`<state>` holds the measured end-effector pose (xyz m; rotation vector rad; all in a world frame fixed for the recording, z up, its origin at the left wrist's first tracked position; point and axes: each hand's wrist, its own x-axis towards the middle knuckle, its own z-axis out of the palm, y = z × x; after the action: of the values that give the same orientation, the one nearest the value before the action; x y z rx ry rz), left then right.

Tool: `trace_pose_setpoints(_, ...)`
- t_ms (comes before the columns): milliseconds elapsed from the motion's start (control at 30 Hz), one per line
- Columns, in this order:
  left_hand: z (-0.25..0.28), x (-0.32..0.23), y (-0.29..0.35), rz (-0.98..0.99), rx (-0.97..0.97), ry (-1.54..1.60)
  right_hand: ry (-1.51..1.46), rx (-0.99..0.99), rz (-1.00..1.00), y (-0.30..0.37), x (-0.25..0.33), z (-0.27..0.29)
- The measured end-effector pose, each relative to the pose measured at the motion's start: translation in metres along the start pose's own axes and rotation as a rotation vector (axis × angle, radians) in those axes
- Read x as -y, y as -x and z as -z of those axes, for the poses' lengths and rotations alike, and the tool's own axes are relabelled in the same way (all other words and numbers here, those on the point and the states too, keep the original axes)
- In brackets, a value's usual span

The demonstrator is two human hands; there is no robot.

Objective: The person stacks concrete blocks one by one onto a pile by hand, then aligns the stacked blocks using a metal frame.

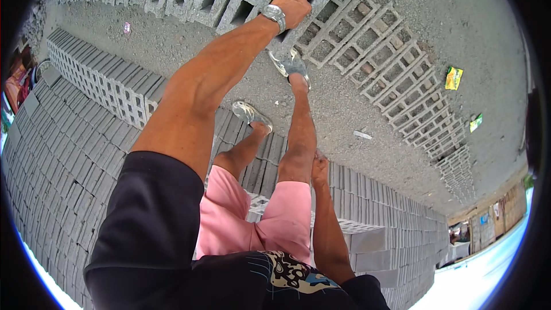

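Observation:
My left hand (293,7), with a silver watch on its wrist, reaches to the end of a row of grey concrete hollow blocks at the top. Its fingers are bent over the end concrete hollow block (324,1), at the block's holes, with one finger stretched along the top. Part of the grip is hidden by the hand itself. Beside my knee, my right hand (319,170) hangs low with its fingers curled closed. Whatever it may hold is too small to make out.
Stacked blocks (74,166) fill the left side, and another stack (379,206) stands behind my legs. Block-shaped grid outlines (390,63) lie on the gritty ground at right. A yellow wrapper (453,78) and a green wrapper (476,123) lie beyond. My shoes (251,114) are between the rows.

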<state>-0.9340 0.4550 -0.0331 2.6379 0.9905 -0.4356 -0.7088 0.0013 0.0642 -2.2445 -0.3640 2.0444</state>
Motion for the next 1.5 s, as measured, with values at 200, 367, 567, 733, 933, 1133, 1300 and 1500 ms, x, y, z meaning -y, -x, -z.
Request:
trace_pose_setpoints(200, 0.056, -0.036, 0.018, 0.069, 0.017, 0.310, -0.201, -0.010, 0.036, 0.042, 0.037, -0.009)
trace_pose_setpoints(367, 0.102, -0.092, 0.075, 0.211, -0.032, 0.733, 0.027, 0.045, -0.068, 0.074, 0.047, 0.006)
trace_pose_setpoints(567, 0.101, -0.163, 0.186, 0.600, -0.077, 1.193, 0.548, 0.084, 0.002, 0.087, 0.063, 0.029)
trace_pose_setpoints(733, 0.075, -0.178, 0.270, 1.069, -0.297, 1.407, 0.182, -0.193, -0.015, 0.080, 0.095, 0.058)
trace_pose_setpoints(933, 0.018, -0.196, 0.405, 1.620, -0.582, 1.294, 0.405, 0.087, 0.360, 0.107, 0.197, -0.109)
trace_pose_setpoints(1133, -0.024, -0.219, 0.552, 2.014, -0.653, 1.219, 1.254, 0.365, 0.617, 0.161, 0.176, -0.338)
trace_pose_setpoints(1300, -0.071, -0.259, 0.644, 2.295, -0.640, 1.057, 1.272, 0.415, 0.590, 0.164, 0.088, -0.436)
trace_pose_setpoints(1500, -0.144, -0.331, 0.695, 2.554, -0.464, 0.901, 1.353, 0.563, 0.505, 0.123, -0.021, -0.473)
